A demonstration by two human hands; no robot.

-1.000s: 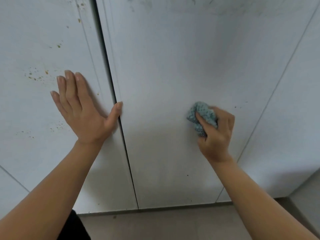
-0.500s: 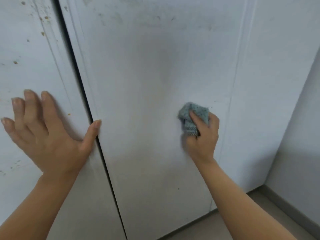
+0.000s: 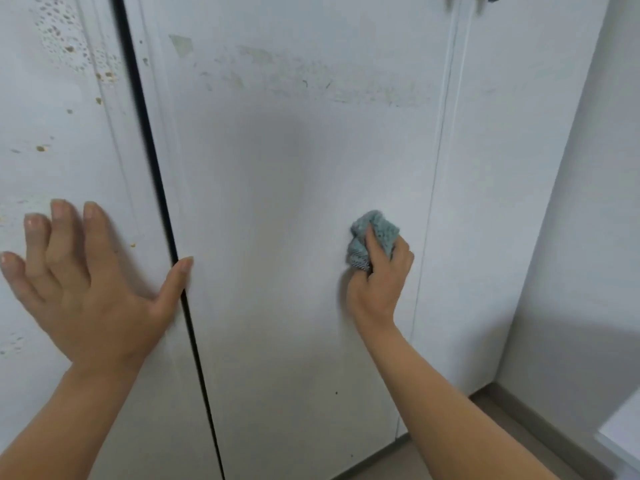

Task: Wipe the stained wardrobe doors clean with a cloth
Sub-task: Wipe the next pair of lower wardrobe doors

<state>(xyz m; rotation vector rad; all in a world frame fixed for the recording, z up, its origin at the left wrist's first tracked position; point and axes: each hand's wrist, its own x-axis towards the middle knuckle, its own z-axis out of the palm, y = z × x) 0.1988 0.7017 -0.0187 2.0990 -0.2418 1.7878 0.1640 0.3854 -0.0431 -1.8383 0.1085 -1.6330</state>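
Two white wardrobe doors fill the view, split by a dark gap. The left door [image 3: 52,140] carries brown speckled stains near its top and along its left side. The middle door [image 3: 284,174] has a faint band of smudges across its upper part. My left hand [image 3: 86,289] lies flat on the left door, fingers spread, thumb reaching over the gap. My right hand [image 3: 379,282] grips a bunched blue-green cloth [image 3: 372,237] and presses it against the middle door near its right edge.
A narrower white panel [image 3: 485,202] stands right of the middle door, then a plain wall [image 3: 588,237] meets it at a corner. Brownish floor [image 3: 433,459] with a skirting board runs along the bottom right. A white edge [image 3: 623,431] juts in at the far right.
The view has swung up and to the right, bringing in the upper smudges. My right hand with the cloth has shifted toward the middle door's right edge. My left hand stays flat on the left door.
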